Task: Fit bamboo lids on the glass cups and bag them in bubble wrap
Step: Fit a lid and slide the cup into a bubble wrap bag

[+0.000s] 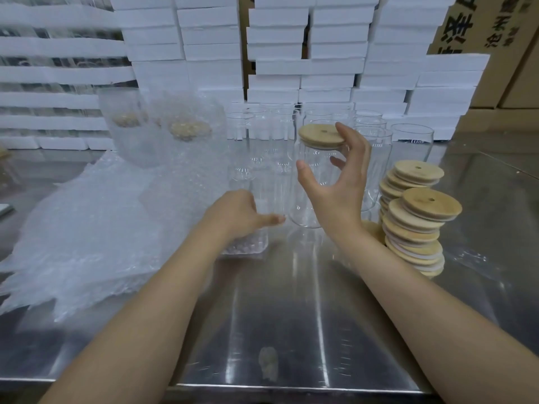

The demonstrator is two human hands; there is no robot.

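My right hand holds a clear glass cup just above the steel table, thumb on its left side and fingers curled round the back. One fingertip touches the bamboo lid sitting on the cup's mouth. To the left and lower, my left hand grips the top of a small bubble wrap bag that rests on the table, index finger pointing toward the cup's base. Hand and bag are blurred.
Leaning stacks of bamboo lids stand at the right. Several empty glass cups line the back. Two bagged lidded cups stand back left above a pile of bubble wrap bags. White foam boxes form a wall behind.
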